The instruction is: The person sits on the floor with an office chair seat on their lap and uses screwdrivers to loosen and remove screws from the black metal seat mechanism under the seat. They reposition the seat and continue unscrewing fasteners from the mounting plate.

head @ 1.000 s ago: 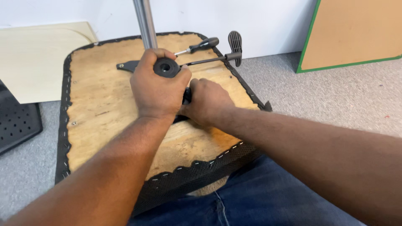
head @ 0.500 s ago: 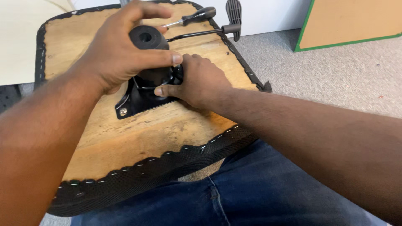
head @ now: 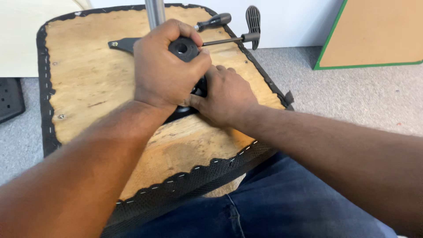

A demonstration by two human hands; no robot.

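Observation:
An upturned chair seat (head: 88,83) of bare plywood, edged in black stapled fabric, rests on my lap. A black metal mechanism plate (head: 124,44) is fixed to it, with a round black socket (head: 183,47) on top. My left hand (head: 165,70) wraps around that socket from above. My right hand (head: 224,94) presses against the mechanism's right side, fingers curled under the left hand; what they hold is hidden. Two black-handled levers (head: 246,26) stick out from the mechanism toward the far right.
A chrome column (head: 154,13) rises behind the mechanism. A cork board with a green edge (head: 374,35) leans on the white wall at right. A pale board (head: 17,39) and a black perforated part (head: 9,99) lie left on the grey carpet (head: 352,101).
The seat has shifted back so the chrome column shows again. My left hand has slid down around the socket; half a second ago it lay spread over its top.

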